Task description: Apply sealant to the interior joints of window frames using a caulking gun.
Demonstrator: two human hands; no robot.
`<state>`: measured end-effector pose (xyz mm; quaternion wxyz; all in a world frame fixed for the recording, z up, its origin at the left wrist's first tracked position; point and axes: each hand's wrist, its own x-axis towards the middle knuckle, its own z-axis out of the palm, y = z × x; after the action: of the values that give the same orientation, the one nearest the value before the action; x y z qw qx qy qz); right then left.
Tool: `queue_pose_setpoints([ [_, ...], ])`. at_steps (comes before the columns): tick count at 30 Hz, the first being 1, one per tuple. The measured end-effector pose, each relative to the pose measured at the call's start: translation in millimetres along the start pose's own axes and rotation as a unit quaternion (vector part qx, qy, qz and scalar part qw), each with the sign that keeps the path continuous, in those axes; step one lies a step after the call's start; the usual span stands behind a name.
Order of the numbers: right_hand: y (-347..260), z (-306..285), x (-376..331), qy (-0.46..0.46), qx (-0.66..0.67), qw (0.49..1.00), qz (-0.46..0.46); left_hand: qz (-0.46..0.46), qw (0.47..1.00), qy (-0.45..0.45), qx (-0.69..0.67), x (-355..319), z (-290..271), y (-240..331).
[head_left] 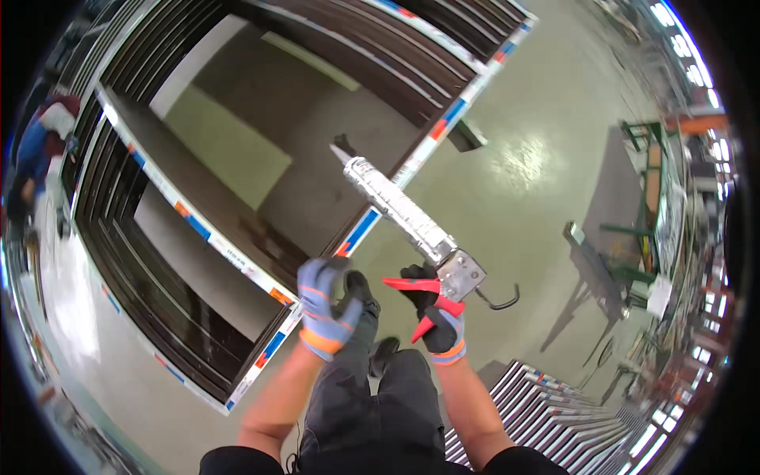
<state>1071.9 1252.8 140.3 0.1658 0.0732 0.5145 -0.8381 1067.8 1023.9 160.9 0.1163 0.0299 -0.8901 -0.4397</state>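
Right hand [440, 317] grips the red trigger of the caulking gun [404, 214]; left hand [323, 305], fingers curled, rests on the dark frame [237, 237] beside it. Nozzle hovers beyond the frame's rail; an unsteady squeeze could smear sealant.

The right hand [438, 317] covers the lower part of the red trigger handle [423, 297], so its grip there is only partly seen. The caulking gun [404, 212] tip is too small to tell whether it is cut. The person at the left edge [39, 146] is blurred and cropped. The dark frames [170, 261] run out past the rim.
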Motion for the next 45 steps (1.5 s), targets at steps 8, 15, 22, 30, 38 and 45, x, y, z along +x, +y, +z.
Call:
queue_pose_setpoints([
  [8, -36, -8, 102, -0.05, -0.126, 0.991, -0.001, -0.26, 0.834, 0.48, -0.079, 31, -74, -252],
  [15, -67, -11, 200, -0.209, -0.249, 0.931, 0.167, -0.422, 0.785, 0.416, 0.179, 36, -94, -363],
  [22, -85, -57, 293, -0.225, -0.229, 0.867, 0.382, -0.6, 0.678, 0.227, 0.36, 99, -63, -371],
  [30, -82, -7, 365, -0.325, -0.142, 0.795, 0.492, -0.555, 0.677, 0.169, 0.453, 106, -62, -353],
  [38, -48, 33, 387, -0.376, -0.195, 0.702, 0.573, -0.602, 0.649, 0.166, 0.435, 117, -62, -335],
  [45, -24, 38, 388, -0.382, -0.191, 0.683, 0.593, -0.595, 0.66, 0.175, 0.424, 120, -63, -335],
])
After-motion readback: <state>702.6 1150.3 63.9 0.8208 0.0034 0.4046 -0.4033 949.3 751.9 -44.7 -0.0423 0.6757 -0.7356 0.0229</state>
